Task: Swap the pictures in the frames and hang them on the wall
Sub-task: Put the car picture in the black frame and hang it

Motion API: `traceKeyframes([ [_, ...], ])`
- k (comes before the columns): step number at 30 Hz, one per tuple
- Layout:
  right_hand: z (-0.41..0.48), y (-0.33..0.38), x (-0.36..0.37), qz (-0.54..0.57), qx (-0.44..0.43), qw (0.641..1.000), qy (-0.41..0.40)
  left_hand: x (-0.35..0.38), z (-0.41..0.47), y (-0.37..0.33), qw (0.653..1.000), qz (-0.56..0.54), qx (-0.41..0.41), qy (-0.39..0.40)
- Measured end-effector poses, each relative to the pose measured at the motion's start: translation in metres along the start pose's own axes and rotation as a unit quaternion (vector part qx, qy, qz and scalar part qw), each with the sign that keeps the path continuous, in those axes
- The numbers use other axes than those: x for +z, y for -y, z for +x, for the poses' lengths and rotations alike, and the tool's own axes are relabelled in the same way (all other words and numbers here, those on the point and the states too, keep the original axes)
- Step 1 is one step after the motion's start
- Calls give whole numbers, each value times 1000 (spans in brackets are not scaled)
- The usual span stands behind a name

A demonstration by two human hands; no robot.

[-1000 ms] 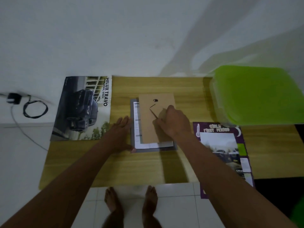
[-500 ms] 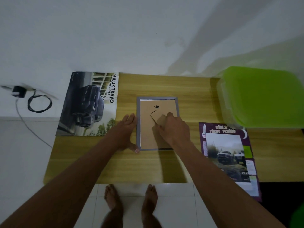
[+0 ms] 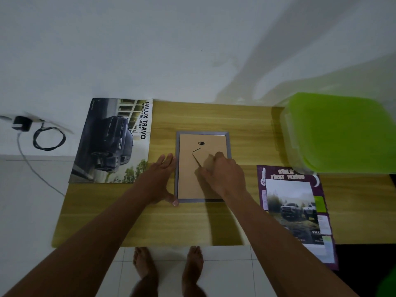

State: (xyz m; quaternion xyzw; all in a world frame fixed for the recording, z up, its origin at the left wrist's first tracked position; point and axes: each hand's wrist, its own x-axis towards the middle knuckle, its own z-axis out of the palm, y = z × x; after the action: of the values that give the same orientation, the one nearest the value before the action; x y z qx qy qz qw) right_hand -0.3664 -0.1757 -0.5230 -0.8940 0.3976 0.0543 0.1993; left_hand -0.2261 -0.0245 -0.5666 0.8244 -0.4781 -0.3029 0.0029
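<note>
Head cam: a second ago the backing board (image 3: 186, 183) sat crooked over the picture, now it's dropped flush inside the grey frame (image 3: 228, 144) mid-tabletop (image 3: 192, 224), so this swap looks nearly done. Left hand (image 3: 159, 179) lies flat, straight fingers bracing the frame's left edge. Right hand (image 3: 222, 174) pinches the board's stand flap (image 3: 206, 162).

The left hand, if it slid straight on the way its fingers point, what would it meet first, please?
Probably the left rail of the picture frame: the left hand lies beside it, fingers angled slightly toward it. If it just misses, only bare table up to the wall.
</note>
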Motion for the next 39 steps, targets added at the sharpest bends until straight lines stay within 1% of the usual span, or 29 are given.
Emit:
traceKeyframes([
  [5,2,-1,3,30,8,999,14,0,0,1,1000,-3,4,1],
  [10,2,-5,5,-14,-10,1000,13,-1,-1,-2,1000,3,3,-1],
  [19,9,-10,26,-79,-49,995,-29,-2,0,-3,1000,8,-3,7],
  [21,10,-13,30,-87,-67,993,-42,-2,-1,-2,1000,6,-5,7],
  [23,10,-17,32,-97,-111,988,-45,-1,-1,-2,1000,6,-5,7],
  [25,8,-21,32,-118,-161,979,-32,-1,-1,-3,1000,9,-5,6],
  [30,9,-18,32,-220,-167,961,21,0,0,-1,1000,4,-9,5],
  [33,18,-20,24,-215,-206,953,47,1,0,-1,1000,6,-6,6],
  [35,22,-27,20,-202,-233,950,47,0,0,-1,1000,-2,-7,6],
  [39,21,-37,18,-163,-243,955,39,-2,0,-10,999,-34,-16,-7],
])
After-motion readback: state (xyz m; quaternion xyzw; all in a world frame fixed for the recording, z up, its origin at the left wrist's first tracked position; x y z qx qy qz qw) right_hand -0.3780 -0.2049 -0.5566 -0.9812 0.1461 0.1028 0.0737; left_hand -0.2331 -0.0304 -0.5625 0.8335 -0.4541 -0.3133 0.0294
